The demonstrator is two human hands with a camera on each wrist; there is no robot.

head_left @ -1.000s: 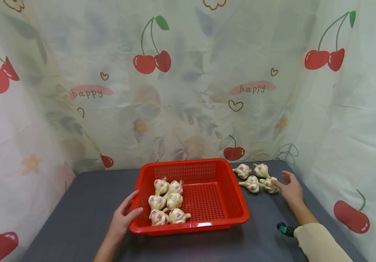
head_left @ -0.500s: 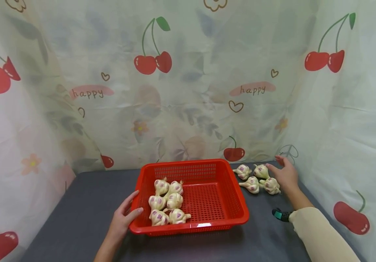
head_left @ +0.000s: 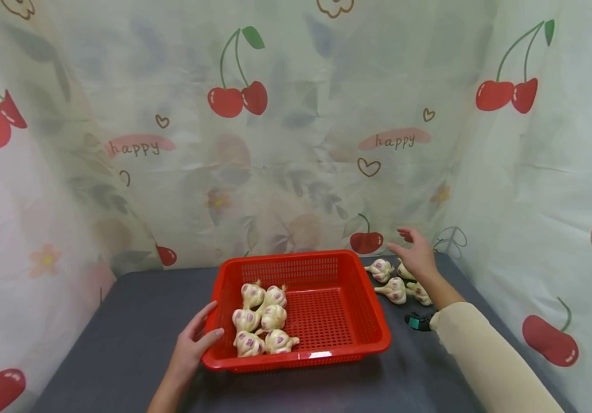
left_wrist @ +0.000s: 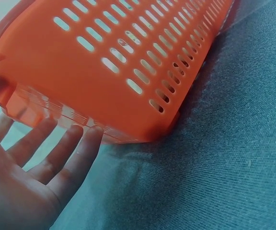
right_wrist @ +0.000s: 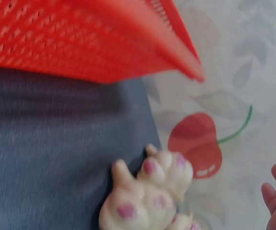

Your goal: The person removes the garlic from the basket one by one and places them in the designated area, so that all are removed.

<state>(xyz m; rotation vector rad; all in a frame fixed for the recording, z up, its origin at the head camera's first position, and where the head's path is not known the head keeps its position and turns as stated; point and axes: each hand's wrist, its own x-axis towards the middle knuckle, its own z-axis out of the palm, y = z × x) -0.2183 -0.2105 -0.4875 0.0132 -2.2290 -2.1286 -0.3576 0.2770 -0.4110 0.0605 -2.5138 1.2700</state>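
Nearest me on the head feed, one cream sleeve (head_left: 492, 350) is covering a person's right forearm at the lower right. At the lower left, the left grip (head_left: 190, 344), a bare hand, is holding one red basket (head_left: 270, 362) by its left end, thumb resting at the rim and fingers lying against the outside. The slotted basket is standing upright on one dark grey bench (head_left: 120, 332).

Inside, six garlic bulbs (head_left: 273, 317) are occupying the left half, crowding together in three rows of two. Near the cuff, one black strap (head_left: 420, 322) with a teal patch is jutting from the right wrist. Beyond it, to the right of the basket, four garlic bulbs (head_left: 392, 290) are lying in a cluster on the bench, two of them partly hiding behind the right arm and hand. I am counting ten bulbs altogether, showing plump, creamy-white, lobed skins with purple-pink patches and, on several, stubby stems.

The right grip (head_left: 415, 252) is hanging above the far side of that cluster, holding nothing, its fingers and thumb standing apart. Farthest back, one pale cloth (head_left: 296, 143) is displaying three pairs of cherries and the word "happy" twice.
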